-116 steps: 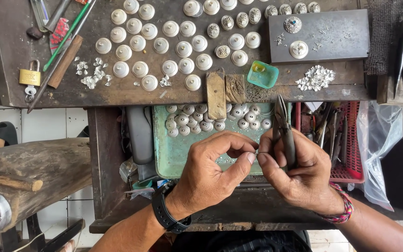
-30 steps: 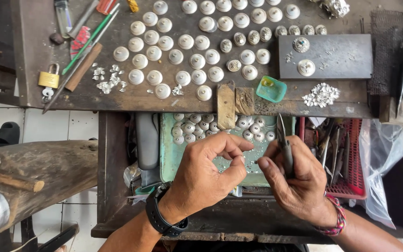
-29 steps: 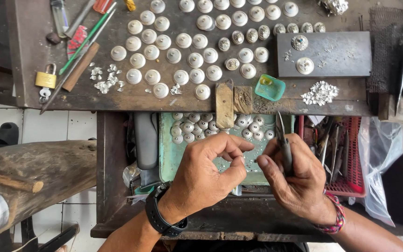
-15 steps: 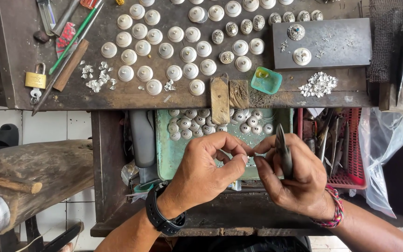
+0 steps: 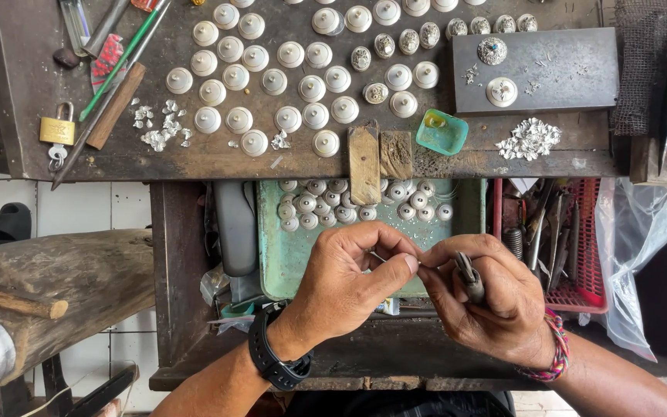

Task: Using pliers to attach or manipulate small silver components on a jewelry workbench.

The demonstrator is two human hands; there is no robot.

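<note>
Bench: scarred dark wooden workbench (image 5: 194, 158) up top, covered in rows of small round white domed caps (image 5: 287, 85).
Hidden: my left hand (image 5: 349, 282) pinches something tiny at the fingertips, honestly too small for me to name.
Grip: my right hand (image 5: 496, 297) is closed round a pair of dark metal pliers (image 5: 468, 276), tips touching the left fingers.
Where: both sit over the green metal tray (image 5: 295, 255), well below the bench edge.
Room: little; red plastic basket (image 5: 580, 286) just right.

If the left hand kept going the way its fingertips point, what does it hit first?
The left hand points right, so it likely meets the right hand first; their fingertips already nearly touch around a tiny piece.
</note>
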